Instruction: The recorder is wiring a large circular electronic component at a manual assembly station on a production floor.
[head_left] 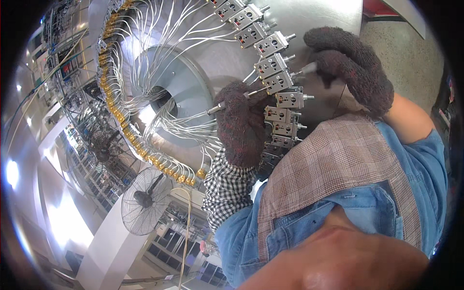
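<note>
Wrapping the gloved left grip (239,128) around a slim metal tool (214,108) and pointing the thin end right, at the left face of a small metal block (279,82). Pinching a grey tapered piece (306,68) in the gloved right grip (355,67), lined up with the stub on the right side of the same block. Cannot tell full seating over the stub from mere touching. Locating the block: between both grips, in a curving row of similar blocks (269,44) along the steel desk (324,19), right of loose white wires (188,118) and far-left gold fittings (116,113).

Could skid off the smooth metal after a push at an angle, scratching the block or jabbing toward the right grip. Could bend the stub by twisting off line. Could also snag the white wires with the left glove, from working so close, and tug a connection loose. Likely to fumble small parts through thick knit.
</note>
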Motion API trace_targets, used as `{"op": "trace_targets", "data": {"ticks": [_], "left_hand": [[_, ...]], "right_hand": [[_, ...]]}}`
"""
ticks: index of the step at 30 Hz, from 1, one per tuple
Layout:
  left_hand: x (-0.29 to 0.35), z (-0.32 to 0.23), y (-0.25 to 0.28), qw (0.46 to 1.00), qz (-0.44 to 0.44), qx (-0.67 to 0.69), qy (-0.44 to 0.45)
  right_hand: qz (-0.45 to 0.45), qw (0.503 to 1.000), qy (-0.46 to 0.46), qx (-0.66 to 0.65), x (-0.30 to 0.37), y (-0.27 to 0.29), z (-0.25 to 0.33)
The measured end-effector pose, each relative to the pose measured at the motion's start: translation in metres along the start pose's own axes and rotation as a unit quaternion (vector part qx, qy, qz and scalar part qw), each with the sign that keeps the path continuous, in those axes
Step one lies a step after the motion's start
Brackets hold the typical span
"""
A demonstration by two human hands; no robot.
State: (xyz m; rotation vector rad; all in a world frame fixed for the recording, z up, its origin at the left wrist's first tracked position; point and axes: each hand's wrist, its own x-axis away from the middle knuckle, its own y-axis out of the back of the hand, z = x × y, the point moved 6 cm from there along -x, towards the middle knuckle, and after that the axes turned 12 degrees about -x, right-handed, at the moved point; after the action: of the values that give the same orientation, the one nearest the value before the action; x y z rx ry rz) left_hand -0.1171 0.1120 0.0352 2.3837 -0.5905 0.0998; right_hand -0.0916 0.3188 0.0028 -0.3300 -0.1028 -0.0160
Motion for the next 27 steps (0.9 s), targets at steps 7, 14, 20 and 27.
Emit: {"op": "trace_targets", "data": {"ticks": [7, 14, 20, 27], "left_hand": [[0.000, 0.000, -0.008, 0.877, 0.010, 0.468, 0.113], [-0.003, -0.011, 0.005, 0.993, -0.058, -0.048, -0.087], [0.000, -0.002, 0.006, 0.996, -0.076, 0.046, 0.000], [-0.002, 0.001, -0.002, 0.935, -0.057, 0.330, 0.112]], "right_hand": [[0.002, 0.999, -0.046, 0.022, 0.003, -0.001, 0.002], [0.091, 0.910, 0.232, 0.331, 0.003, -0.010, 0.016], [0.065, 0.974, 0.116, 0.184, 0.000, 0.000, 0.003], [0.090, 0.959, 0.163, 0.215, -0.005, -0.002, 0.009]]}}
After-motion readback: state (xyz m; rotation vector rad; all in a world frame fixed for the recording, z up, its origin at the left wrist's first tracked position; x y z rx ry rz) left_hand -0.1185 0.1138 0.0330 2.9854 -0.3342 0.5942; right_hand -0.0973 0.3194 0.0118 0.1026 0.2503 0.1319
